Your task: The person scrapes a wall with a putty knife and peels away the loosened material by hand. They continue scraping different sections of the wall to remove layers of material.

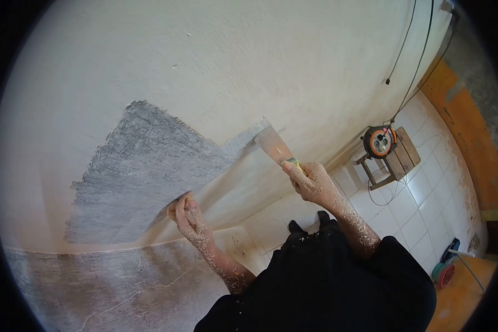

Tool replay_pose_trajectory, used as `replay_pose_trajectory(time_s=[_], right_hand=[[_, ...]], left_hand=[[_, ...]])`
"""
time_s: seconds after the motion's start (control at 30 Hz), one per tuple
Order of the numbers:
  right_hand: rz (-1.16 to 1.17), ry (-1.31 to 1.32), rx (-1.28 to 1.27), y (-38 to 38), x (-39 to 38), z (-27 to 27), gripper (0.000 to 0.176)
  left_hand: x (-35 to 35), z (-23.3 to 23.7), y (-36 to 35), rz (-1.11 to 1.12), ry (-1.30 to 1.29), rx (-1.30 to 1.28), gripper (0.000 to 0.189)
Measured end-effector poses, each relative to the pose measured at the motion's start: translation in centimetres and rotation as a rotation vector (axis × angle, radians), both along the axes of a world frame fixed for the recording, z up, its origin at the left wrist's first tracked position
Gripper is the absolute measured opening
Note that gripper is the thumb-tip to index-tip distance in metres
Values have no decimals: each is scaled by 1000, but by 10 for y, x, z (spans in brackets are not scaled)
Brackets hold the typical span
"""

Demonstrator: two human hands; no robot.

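My right hand (311,181) is closed round the handle of a wide scraper (274,145). The scraper's blade edge lies on the wall, at the upper right end of a grey scraped strip. My left hand (189,218) is at the lower edge of the large grey patch (149,171), fingers bent together, with a thin dark edge beside the fingertips; what it holds, if anything, I cannot make out. Pale paint (232,61) covers the wall around the patch. Pale flakes cling to both hands and forearms.
A cable reel (380,141) sits on a small wooden stool (403,156) at the right, with black cables hanging above. White floor tiles (420,221) lie below. A blue tool (451,249) and a round green and red object (444,274) are at the lower right.
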State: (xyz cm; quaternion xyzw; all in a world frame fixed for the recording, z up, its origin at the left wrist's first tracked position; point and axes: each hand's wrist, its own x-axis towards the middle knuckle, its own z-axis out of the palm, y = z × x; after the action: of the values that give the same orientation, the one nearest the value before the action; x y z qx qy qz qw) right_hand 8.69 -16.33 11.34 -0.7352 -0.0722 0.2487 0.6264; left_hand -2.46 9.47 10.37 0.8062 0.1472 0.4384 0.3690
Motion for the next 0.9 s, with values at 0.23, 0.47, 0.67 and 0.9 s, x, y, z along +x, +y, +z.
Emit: replay_pose_trajectory(time_s=[0.23, 0.47, 0.67, 0.9], right_hand=[[-14, -219, 33, 13, 10, 16, 64], [-1, -11, 54, 8, -3, 4, 61], [-16, 73, 63, 0, -3, -16, 61], [-4, -113, 113, 8, 5, 3, 62]], left_hand=[[-7, -1, -1, -5, 35, -34, 28], [-8, 4, -4, 24, 112, -53, 30], [-4, -8, 3, -28, -20, -61, 27], [-6, -12, 9, 29, 46, -69, 28]])
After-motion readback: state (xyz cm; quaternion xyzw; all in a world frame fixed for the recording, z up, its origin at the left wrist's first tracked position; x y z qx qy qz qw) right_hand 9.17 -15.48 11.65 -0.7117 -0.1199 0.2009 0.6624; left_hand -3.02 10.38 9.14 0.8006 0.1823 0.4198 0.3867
